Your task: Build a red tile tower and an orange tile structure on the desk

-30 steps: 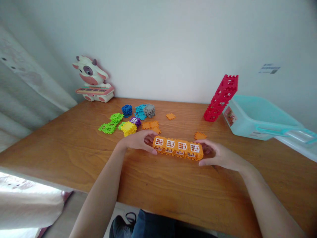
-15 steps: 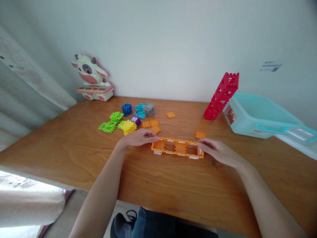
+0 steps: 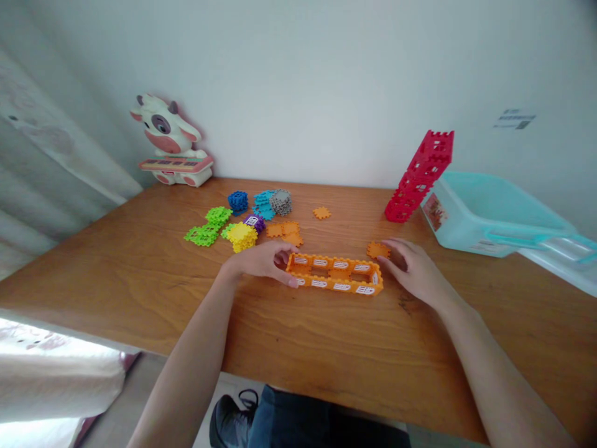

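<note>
An orange interlocking-block frame (image 3: 334, 287) lies on the wooden table (image 3: 140, 267) as a long rectangular ring, with white window panels set in its walls. My left hand (image 3: 261, 261) grips its left end, with fingers curled around the corner. My right hand (image 3: 415, 270) rests on the table off the frame, fingers apart, right next to a loose orange gear-edged block piece (image 3: 377, 250). It holds nothing. Two more orange pieces (image 3: 284, 231) lie just beyond my left hand.
Loose lime green (image 3: 205, 231), yellow (image 3: 241, 236), blue (image 3: 237, 201), teal (image 3: 263, 206) and grey (image 3: 280, 202) blocks lie at the back left. A red block tower (image 3: 417, 177) leans near a pale turquoise plastic box (image 3: 485, 214). A cow toy (image 3: 170, 140) stands in the far corner.
The orange frame has gone from a standing window wall to a ring seen from above. My right hand has let go of its right end and moved back to the loose orange piece.
</note>
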A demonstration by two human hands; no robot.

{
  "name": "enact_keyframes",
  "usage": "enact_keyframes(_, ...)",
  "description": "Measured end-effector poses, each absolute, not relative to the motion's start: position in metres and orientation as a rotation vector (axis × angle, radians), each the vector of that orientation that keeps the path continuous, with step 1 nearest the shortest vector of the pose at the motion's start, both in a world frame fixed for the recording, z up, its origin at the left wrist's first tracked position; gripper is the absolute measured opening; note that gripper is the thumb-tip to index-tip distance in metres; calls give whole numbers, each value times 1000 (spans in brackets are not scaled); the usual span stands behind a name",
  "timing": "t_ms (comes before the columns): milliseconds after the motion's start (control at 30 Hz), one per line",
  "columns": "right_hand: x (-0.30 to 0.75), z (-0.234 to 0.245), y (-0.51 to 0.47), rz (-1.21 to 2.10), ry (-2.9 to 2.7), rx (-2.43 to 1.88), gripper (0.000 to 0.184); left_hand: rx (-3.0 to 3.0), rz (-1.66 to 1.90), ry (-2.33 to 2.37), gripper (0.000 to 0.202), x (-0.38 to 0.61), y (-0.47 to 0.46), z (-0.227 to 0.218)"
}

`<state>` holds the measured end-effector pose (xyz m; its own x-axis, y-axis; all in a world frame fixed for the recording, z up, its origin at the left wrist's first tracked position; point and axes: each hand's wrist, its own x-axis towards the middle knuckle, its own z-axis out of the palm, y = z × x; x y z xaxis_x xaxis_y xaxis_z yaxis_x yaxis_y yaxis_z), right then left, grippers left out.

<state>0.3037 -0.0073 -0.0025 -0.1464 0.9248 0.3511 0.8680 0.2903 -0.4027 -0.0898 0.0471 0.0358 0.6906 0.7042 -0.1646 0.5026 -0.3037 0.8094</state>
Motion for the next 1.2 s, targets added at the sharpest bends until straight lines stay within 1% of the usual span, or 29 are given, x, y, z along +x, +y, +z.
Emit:
enact_keyframes(133,311,-10,-4,153,-2128,-1650,45,2073,271,932,58,-83,45,35)
enact_keyframes(300,314,-6,-5,199,-2062,-1692,42,2189,343,877,59,-67,41,29)
enact_keyframes(400,310,0,-9,277,-1962,-1730,48,2253,495,808,65,-54,35,24)
enact_keyframes(467,307,3,-11,334,-1840,-1729,52,2254,561,778,65,-45,31,22)
enact_keyframes(667,304,4,-1,710,-1177,-1463,47,2238,727,756,61,-35,26,18)
enact_keyframes(833,304,9,0,888,-967,-1285,36,2224,812,733,60,-36,28,17)
enact_keyframes(900,299,14,-3,918,-949,-1242,40,2231,810,733,61,-35,27,17)
enact_keyframes(967,292,20,-8,938,-936,-1188,48,2242,815,721,62,-34,26,17)
enact_keyframes(1033,283,27,-12,974,-929,-1137,51,2239,858,714,57,-32,25,18)
enact_keyframes(1133,269,36,-19,1016,-999,-1103,48,2181,974,740,44,-27,23,21)
enact_keyframes(1200,260,40,-26,1020,-1093,-1091,48,2128,1040,736,41,-23,20,25)
